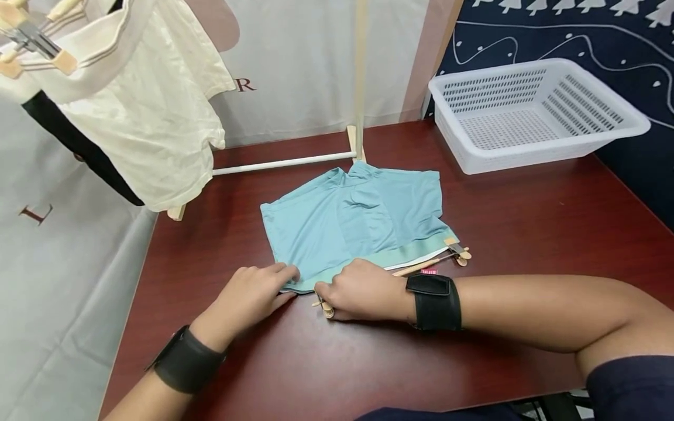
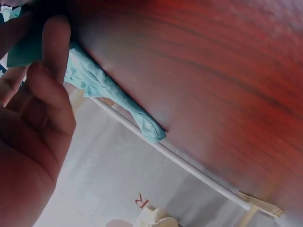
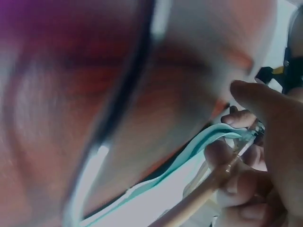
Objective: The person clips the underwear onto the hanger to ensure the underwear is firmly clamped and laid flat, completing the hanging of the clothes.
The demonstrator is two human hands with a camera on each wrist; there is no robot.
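While the teal shorts (image 1: 358, 222) lie flat mid-table, both hands work their near waistband.
Head view: left hand (image 1: 247, 298) presses flat-fingered; right hand (image 1: 363, 290) grips the wooden clip hanger (image 1: 421, 267). Right wrist view: fingers (image 3: 236, 158) pinch its clip.

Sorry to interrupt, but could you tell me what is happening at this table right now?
A person is working on light blue shorts lying flat on a dark red table, their waistband still on a wooden clip hanger. The left hand rests on the waistband's near corner, while the right hand grips the hanger's clip at that end. A white basket sits at the far right, and a cream shirt hangs on the left.
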